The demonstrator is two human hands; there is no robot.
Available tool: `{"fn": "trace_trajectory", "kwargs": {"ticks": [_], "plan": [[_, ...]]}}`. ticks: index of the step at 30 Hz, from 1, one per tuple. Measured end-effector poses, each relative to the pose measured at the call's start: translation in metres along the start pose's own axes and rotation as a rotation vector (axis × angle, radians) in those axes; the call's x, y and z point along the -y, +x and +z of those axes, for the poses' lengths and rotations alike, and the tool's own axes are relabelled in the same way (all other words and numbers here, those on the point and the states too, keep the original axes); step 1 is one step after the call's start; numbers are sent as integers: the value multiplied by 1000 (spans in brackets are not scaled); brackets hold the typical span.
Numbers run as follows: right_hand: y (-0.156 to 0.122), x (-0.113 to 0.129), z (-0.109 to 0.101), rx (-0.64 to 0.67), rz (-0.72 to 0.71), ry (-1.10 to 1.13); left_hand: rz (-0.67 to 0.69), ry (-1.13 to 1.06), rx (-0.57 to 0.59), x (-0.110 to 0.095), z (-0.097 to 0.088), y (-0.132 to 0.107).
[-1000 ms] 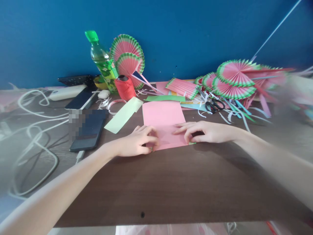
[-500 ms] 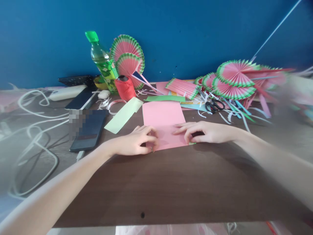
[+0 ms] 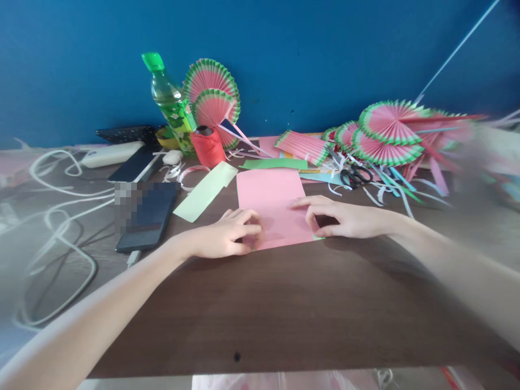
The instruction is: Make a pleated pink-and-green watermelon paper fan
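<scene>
A pink sheet of paper (image 3: 271, 197) lies flat on the brown table, with a bit of green showing at its near right corner. My left hand (image 3: 238, 234) is at its near left corner, thumb and curled fingers closed on the edge. At the near right corner my right hand (image 3: 331, 218) pinches the paper between thumb and a bent finger, while another finger stretches over the sheet. Left of the sheet rests a pale green paper strip (image 3: 205, 192). A darker green strip (image 3: 276, 163) lies just beyond its far edge.
Behind stand a green-capped bottle (image 3: 168, 100), a red spool (image 3: 208, 147) and pleated paper fans (image 3: 211, 89). More fans (image 3: 390, 132), scissors (image 3: 356, 176) and paper scraps lie at back right. On the left are a phone (image 3: 148, 216) and white cables (image 3: 60, 233).
My right hand's outstretched finger has lifted and drawn slightly back from the sheet's middle. The left hand and the paper have hardly moved.
</scene>
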State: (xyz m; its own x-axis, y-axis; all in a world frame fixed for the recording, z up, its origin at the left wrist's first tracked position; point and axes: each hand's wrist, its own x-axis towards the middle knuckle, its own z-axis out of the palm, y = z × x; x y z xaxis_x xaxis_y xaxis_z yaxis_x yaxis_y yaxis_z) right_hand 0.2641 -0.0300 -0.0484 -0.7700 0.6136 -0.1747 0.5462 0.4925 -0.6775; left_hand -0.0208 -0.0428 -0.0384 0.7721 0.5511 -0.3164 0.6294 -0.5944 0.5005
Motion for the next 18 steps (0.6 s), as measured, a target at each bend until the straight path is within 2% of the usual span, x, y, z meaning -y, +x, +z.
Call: {"fn": "trace_trajectory", "kwargs": {"ticks": [5,12,18], "plan": [[1,0,-2,23,-20,-23,46,70,-89,1,7,0],[2,6,2,-19,-9,-71,79,80,-178,-1,8,2],[2,10,4,-54,-46,-177,176,316,-286,-2,10,4]]}}
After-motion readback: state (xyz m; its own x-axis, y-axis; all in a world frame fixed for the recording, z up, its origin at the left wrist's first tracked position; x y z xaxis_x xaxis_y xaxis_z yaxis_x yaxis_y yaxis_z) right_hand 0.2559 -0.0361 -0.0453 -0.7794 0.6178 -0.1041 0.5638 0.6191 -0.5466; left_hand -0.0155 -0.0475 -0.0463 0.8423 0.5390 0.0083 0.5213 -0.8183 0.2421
